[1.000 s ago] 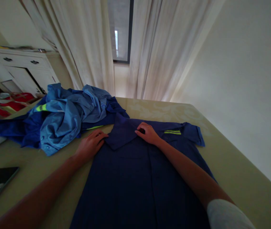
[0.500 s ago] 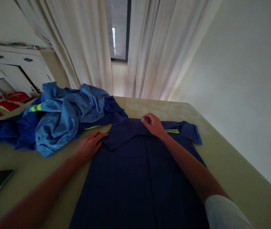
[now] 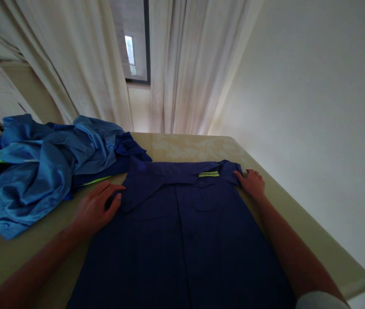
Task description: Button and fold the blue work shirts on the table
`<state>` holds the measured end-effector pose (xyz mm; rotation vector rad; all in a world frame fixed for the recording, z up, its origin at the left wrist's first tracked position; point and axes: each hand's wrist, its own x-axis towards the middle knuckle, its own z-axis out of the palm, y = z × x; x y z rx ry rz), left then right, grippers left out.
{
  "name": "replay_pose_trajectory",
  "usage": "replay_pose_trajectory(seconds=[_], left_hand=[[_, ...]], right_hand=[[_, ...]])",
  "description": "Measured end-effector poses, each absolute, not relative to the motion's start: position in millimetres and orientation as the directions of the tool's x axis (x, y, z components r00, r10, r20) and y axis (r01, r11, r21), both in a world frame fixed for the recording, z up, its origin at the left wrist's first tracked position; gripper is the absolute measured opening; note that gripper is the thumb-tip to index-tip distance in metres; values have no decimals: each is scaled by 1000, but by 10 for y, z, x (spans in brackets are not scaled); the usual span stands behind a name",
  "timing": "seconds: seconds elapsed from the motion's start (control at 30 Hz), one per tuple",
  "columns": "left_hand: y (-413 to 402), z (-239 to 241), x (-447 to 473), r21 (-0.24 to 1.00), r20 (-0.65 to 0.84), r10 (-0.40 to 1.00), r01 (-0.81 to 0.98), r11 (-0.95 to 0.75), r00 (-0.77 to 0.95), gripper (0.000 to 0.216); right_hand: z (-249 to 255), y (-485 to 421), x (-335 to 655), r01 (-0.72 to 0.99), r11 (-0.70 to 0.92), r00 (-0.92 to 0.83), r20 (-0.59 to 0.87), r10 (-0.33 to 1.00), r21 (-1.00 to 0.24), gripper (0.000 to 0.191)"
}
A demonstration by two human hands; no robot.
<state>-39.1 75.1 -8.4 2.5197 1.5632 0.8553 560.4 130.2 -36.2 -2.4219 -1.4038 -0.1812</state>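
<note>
- We have the dark blue shirt (image 3: 182, 240) laid front up on the table (image 3: 185, 146), right before us; its body lies flat and smooth, the front closed down the middle.
- Our left hand (image 3: 94, 210) rests open, palm down, at the shirt's shoulder beside the tip of the collar (image 3: 143, 182); it grips nothing.
- Our right hand (image 3: 252, 183) lies open at the far shoulder corner, fingers spread flat on the cloth edge near the yellow stripe (image 3: 208, 174); it pinches nothing that we can see.
- Done, as we judge it: the shirt is spread out and squared, the collar turned down; no sleeve sticks out on the right side, though how it is tucked we cannot tell.
- Left, as we judge it: the body shows no fold across or along it; the pile of lighter blue clothes (image 3: 40, 171) lies crumpled at our left, touching the shirt's top corner.
</note>
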Motion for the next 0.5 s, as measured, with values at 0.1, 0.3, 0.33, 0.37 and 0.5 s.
replay_pose_trajectory(seconds=[0.1,0.3,0.33,0.37,0.5], left_hand=[[787,37,38,279,431,798,779,-561,421,34],[1148,230,1219,229,330,707,673,-703,626,35],[1236,234,1439,228,317,697,661,-715,644,35],[1325,224,1660,229,299,690,652,-723,660,37],[1619,58,2459,248,295,702,657,-712,649,50]], right_hand=[[-444,1309,5668,893,-372,438,301,847,-251,71],[-428,1472,5705,845,-237,403,278,872,-480,45],[-419,1475,5696,826,-201,397,291,870,-526,42],[-404,1471,5679,809,-148,385,322,865,-569,41],[-290,1436,5556,634,165,344,466,815,-756,44]])
